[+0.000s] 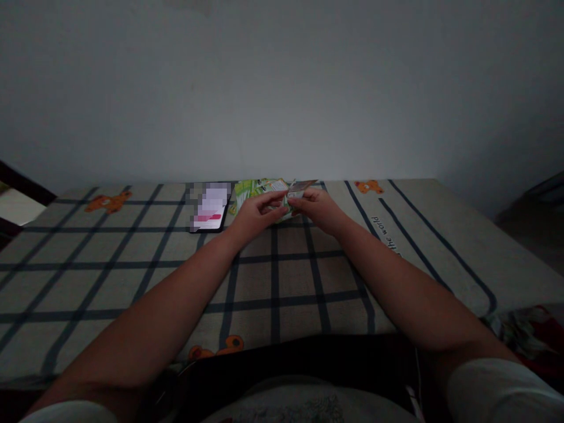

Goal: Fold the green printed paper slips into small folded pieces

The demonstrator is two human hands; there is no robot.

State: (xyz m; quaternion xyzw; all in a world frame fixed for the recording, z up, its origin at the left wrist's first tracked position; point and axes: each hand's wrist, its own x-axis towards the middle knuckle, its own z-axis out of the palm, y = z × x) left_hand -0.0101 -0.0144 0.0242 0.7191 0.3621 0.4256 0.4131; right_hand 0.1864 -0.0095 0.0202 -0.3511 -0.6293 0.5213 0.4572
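Note:
Near the wall side of the table lies a green and white printed paper (253,191). My left hand (261,212) rests at its lower edge, fingers curved toward the right; whether they pinch the paper is hard to make out. My right hand (318,208) is closed, thumb and fingers pinching a small printed piece (300,187) with a brownish and pale surface, tilted up from the green paper. The fingertips of both hands nearly meet around this piece.
A phone (211,208) with a lit, partly blurred screen lies left of the green paper. The table bears a checked cloth (291,282) with bear prints. A plain wall (282,88) rises behind it. Dark chair parts (26,185) show at the left.

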